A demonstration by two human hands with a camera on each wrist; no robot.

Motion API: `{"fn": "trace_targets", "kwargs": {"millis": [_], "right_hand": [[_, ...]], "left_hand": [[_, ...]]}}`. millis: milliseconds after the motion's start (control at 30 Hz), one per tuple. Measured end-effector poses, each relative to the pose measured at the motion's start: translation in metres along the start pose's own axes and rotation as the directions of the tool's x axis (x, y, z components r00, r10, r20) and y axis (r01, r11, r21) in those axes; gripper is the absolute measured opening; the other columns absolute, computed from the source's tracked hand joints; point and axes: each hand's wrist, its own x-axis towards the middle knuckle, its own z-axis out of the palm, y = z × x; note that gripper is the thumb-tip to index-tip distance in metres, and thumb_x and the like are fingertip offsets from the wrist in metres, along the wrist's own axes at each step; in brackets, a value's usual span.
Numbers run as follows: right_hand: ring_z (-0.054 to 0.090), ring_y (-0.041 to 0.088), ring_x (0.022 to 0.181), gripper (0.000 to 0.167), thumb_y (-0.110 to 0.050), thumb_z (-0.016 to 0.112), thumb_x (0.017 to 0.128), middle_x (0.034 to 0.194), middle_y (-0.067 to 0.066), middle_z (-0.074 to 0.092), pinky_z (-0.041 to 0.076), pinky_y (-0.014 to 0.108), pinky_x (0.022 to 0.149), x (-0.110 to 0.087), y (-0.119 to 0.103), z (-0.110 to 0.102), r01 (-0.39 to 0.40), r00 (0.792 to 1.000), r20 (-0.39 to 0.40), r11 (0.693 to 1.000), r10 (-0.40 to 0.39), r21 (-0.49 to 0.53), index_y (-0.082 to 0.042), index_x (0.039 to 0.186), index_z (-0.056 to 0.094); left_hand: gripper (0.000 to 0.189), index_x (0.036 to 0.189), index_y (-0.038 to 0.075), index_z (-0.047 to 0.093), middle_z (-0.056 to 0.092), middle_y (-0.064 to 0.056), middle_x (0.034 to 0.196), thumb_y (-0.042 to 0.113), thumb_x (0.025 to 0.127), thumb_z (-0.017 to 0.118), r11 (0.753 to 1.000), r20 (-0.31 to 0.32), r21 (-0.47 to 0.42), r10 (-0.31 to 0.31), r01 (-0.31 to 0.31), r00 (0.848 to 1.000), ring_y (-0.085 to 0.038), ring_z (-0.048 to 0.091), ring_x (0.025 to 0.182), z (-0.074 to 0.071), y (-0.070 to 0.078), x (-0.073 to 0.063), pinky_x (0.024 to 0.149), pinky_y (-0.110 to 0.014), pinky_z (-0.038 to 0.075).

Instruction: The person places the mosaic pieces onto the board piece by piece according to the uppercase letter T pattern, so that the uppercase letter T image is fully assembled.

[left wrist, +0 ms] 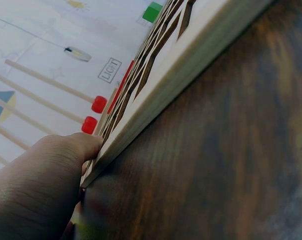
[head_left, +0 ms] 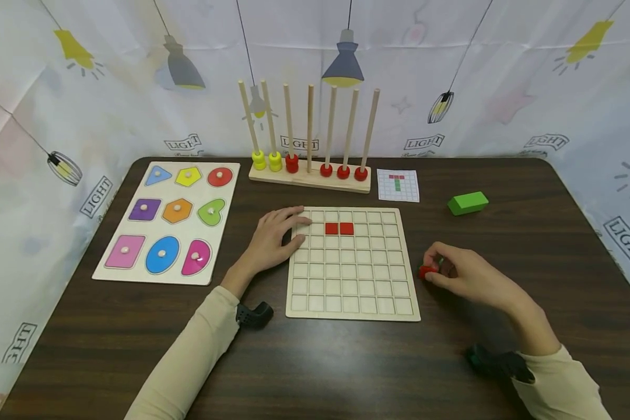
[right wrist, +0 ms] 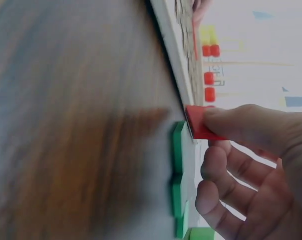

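My right hand point(head_left: 464, 274) pinches a red square tile point(right wrist: 196, 122) between thumb and finger, just off the right edge of the grid board point(head_left: 349, 314). Several green tiles point(right wrist: 177, 150) lie on the table by that hand in the right wrist view; in the head view the hand hides most of them. Two red tiles point(head_left: 339, 228) sit side by side in the board's second row. My left hand point(head_left: 273, 236) rests on the board's upper left edge, its fingers extended and its thumb touching the rim.
Behind the board stands a wooden peg rack point(head_left: 310, 181) with yellow and red beads. A small pattern card point(head_left: 398, 189) lies to its right. A green block point(head_left: 468, 203) is further right. On the left lies a shape puzzle board point(head_left: 157, 277) with knobbed pieces.
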Motion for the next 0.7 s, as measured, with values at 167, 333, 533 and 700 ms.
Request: {"fn": "trace_targets", "kwargs": {"millis": [167, 333, 533, 700], "right_hand": [[0.049, 0.008, 0.072, 0.022, -0.019, 0.066, 0.089, 0.081, -0.006, 0.056, 0.042, 0.021, 0.059, 0.009, -0.003, -0.001, 0.042, 0.998, -0.052, 0.999, -0.043, -0.009, -0.015, 0.109, 0.059], [0.053, 0.01, 0.074, 0.02, -0.018, 0.065, 0.09, 0.084, -0.005, 0.06, 0.044, 0.023, 0.063, 0.018, -0.005, -0.001, 0.043, 0.998, -0.056, 0.999, -0.042, 0.029, -0.016, 0.109, 0.059], [0.056, 0.011, 0.077, 0.014, -0.019, 0.063, 0.091, 0.091, -0.003, 0.065, 0.047, 0.022, 0.067, 0.029, -0.01, 0.002, 0.037, 0.997, -0.071, 0.998, -0.033, 0.05, -0.018, 0.105, 0.059], [0.058, 0.012, 0.081, 0.012, -0.017, 0.061, 0.092, 0.094, -0.003, 0.066, 0.049, 0.025, 0.07, 0.038, -0.018, 0.004, 0.043, 0.995, -0.091, 0.997, -0.038, 0.06, -0.017, 0.104, 0.058]], "left_hand": [[0.032, 0.126, 0.022, 0.059, 0.042, -0.006, 0.147, 0.03, 0.094, 0.055, 1.0, -0.007, -0.01, 0.009, -0.009, 1.0, -0.03, 0.036, 0.135, -0.002, 0.0, 0.001, 0.109, -0.058, 0.02], [0.032, 0.125, 0.022, 0.059, 0.042, -0.006, 0.147, 0.03, 0.095, 0.056, 1.0, -0.006, -0.004, 0.013, -0.013, 1.0, -0.03, 0.037, 0.134, -0.002, 0.0, 0.002, 0.108, -0.059, 0.021], [0.032, 0.126, 0.023, 0.058, 0.042, -0.005, 0.147, 0.032, 0.095, 0.055, 1.0, -0.002, -0.007, 0.009, -0.009, 1.0, -0.029, 0.036, 0.135, 0.001, -0.001, 0.0, 0.109, -0.059, 0.02], [0.032, 0.126, 0.023, 0.059, 0.042, -0.005, 0.147, 0.032, 0.095, 0.055, 1.0, -0.011, -0.009, 0.018, -0.018, 1.0, -0.029, 0.037, 0.135, 0.002, -0.001, 0.0, 0.109, -0.058, 0.02]]}}
